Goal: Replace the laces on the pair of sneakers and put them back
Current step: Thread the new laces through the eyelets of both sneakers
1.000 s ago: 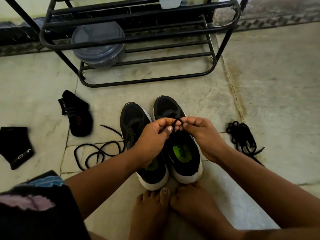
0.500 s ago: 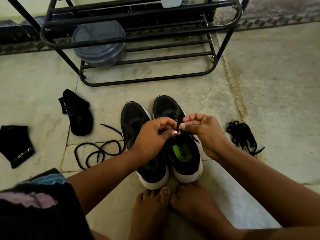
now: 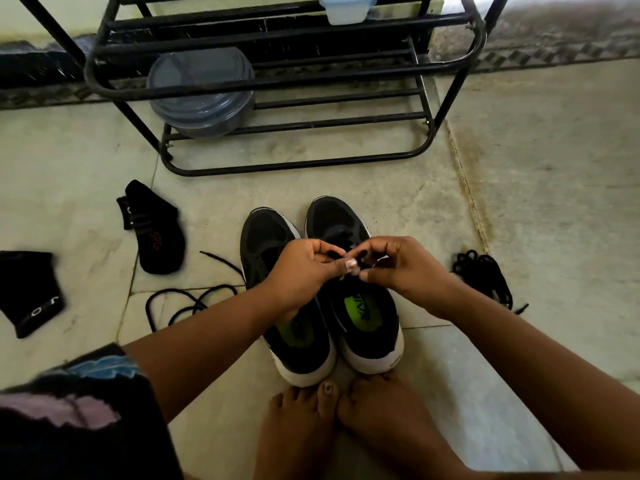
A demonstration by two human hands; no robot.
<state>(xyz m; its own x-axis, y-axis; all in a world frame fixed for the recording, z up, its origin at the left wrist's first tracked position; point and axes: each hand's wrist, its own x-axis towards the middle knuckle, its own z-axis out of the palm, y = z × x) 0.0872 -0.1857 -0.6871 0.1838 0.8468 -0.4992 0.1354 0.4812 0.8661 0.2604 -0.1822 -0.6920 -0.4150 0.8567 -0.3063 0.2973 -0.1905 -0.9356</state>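
Two black sneakers with white soles and green insoles stand side by side on the floor, the left sneaker (image 3: 266, 244) and the right sneaker (image 3: 367, 317). My left hand (image 3: 304, 268) and my right hand (image 3: 401, 265) meet above the right sneaker's tongue. Both pinch a black lace (image 3: 360, 259) between thumb and fingers. A loose black lace (image 3: 187, 303) trails on the floor left of the shoes. A bundled black lace (image 3: 485, 275) lies to the right.
A black metal shoe rack (image 3: 287, 77) stands behind the shoes, with a grey lidded tub (image 3: 201, 91) on its lower shelf and a pale box (image 3: 346, 8) above. Two black socks (image 3: 152, 230) (image 3: 27, 289) lie at the left. My bare feet (image 3: 346, 420) touch the shoes' heels.
Both hands have stayed over the right sneaker, working the lace; the fingers have drawn closer together and the right hand has curled further over the lace.
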